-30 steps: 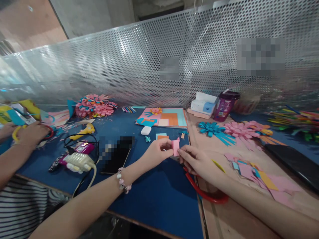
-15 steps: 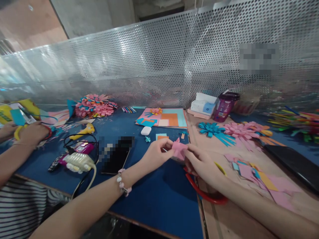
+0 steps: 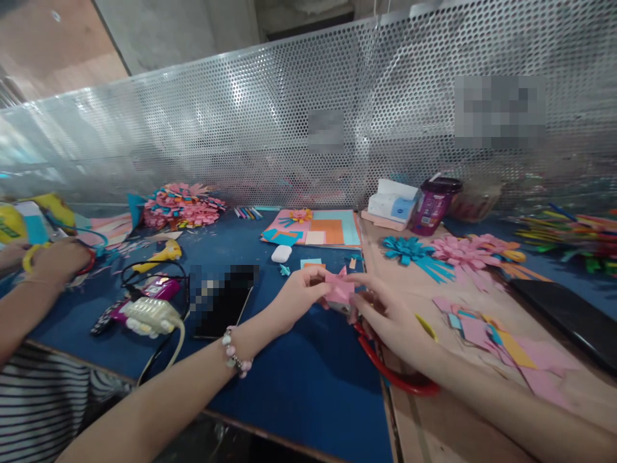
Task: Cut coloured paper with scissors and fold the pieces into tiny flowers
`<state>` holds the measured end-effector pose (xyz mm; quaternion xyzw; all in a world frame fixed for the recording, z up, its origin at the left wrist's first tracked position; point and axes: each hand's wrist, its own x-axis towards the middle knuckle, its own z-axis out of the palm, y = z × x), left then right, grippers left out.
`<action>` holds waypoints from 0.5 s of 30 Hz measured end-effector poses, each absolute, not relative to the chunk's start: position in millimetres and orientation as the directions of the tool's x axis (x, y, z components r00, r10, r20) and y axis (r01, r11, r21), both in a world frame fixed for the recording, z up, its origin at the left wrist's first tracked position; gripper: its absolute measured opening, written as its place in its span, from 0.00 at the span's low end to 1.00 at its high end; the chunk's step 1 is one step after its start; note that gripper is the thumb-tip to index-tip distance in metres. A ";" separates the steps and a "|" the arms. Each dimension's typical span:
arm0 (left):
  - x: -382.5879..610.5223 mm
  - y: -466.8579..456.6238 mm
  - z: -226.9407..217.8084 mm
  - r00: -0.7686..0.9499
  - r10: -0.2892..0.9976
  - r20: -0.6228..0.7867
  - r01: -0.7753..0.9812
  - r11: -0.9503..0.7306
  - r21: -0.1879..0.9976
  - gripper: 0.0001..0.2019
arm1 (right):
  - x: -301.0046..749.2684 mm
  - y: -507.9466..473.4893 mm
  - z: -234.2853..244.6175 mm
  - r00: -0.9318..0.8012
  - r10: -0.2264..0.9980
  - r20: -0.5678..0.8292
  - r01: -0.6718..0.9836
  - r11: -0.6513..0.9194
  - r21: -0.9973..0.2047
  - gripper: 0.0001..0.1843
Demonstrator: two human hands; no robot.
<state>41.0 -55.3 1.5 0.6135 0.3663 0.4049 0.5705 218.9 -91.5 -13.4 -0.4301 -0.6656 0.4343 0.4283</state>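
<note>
A small pink paper piece is pinched between my two hands above the blue table. My left hand, with a bead bracelet on its wrist, grips the paper's left side with closed fingers. My right hand holds its right side, fingers pressed on it. Red-handled scissors lie under my right wrist, at the seam with the brown board.
A phone, a glue gun with cable and a white earbud case lie left of my hands. Paper flowers, coloured sheets, a tissue box and a purple jar stand behind. Another person's hand works at the far left.
The flat pink strip held upright has been folded and turned between my fingers into a crumpled, pointed shape. My right hand has moved slightly left, over the paper.
</note>
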 end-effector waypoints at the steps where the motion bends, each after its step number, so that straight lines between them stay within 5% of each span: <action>1: 41.2 -55.7 2.2 0.400 0.915 0.060 -0.037 -0.049 0.998 0.06 | 219.9 -91.9 -13.0 -0.300 0.935 0.189 0.215 0.259 -0.942 0.18; 9: 42.1 -56.2 3.8 0.424 0.906 0.012 -0.099 0.034 0.994 0.04 | 218.5 -91.6 -7.8 -0.287 0.927 0.239 0.265 0.317 -0.911 0.13; 15: 41.7 -59.7 6.5 0.483 0.868 0.117 -0.030 -0.116 0.993 0.17 | 216.4 -97.7 16.1 -0.101 0.983 0.156 0.341 0.182 -0.922 0.09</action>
